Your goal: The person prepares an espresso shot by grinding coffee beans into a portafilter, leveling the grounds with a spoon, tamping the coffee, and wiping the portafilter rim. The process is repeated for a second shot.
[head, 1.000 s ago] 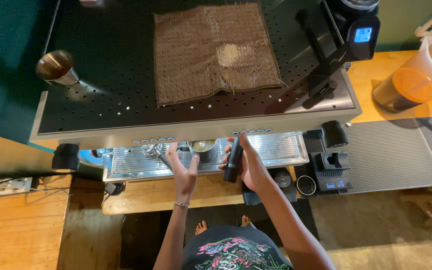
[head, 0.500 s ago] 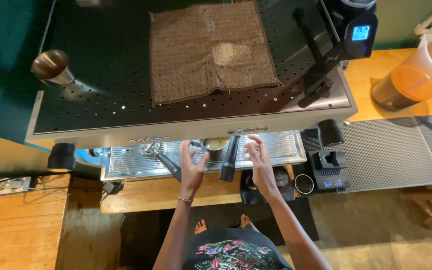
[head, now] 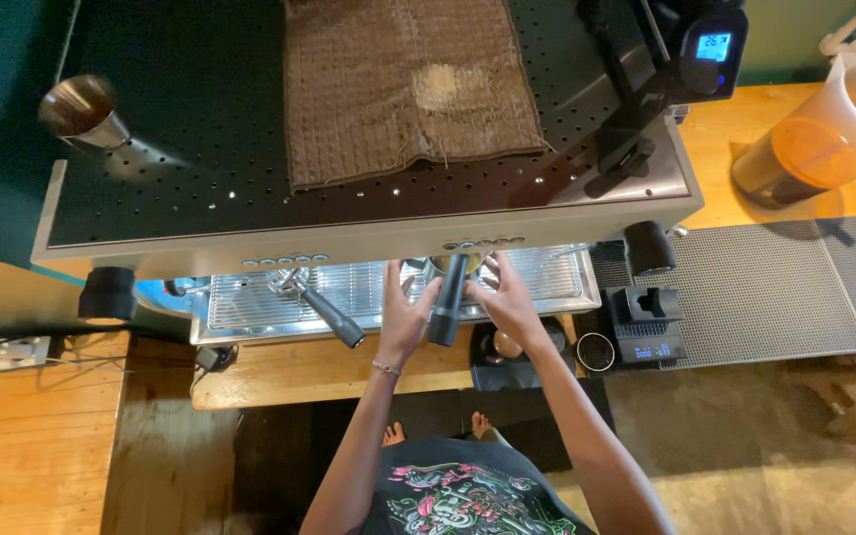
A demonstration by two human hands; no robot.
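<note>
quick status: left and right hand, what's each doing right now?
Left hand: fingers open, resting against the black portafilter handle; not clearly gripping.
Right hand: fingers spread over the drip tray, beside the handle; holding nothing visible.

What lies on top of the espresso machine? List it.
On the espresso machine's perforated black top lie a brown woven cloth and, at the far left corner, a metal pitcher. Whatever the cloth covers cannot be seen.
</note>
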